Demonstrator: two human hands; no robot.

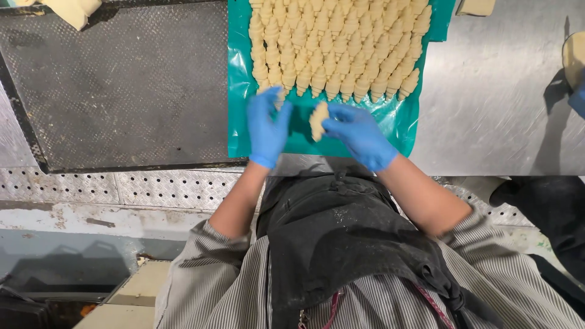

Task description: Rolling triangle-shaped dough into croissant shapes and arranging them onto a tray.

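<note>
The right hand pinches one raw croissant in its fingers. The left hand, fingers spread open, sits just beside it. Rows of croissants crowd the green sheet just beyond both; a dark tray lies left.

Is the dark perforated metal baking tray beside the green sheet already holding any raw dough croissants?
No, the dark perforated metal baking tray lies bare; the croissants sit on the green sheet.

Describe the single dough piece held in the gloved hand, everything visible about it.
The dough piece is a small, pale beige, raw-looking croissant shape with ridged rolled layers, slightly blurred. It stands roughly upright, pinched at its right side by the fingertips of the blue-gloved right hand, above the green sheet, just below the packed rows of shaped dough pieces.
</note>
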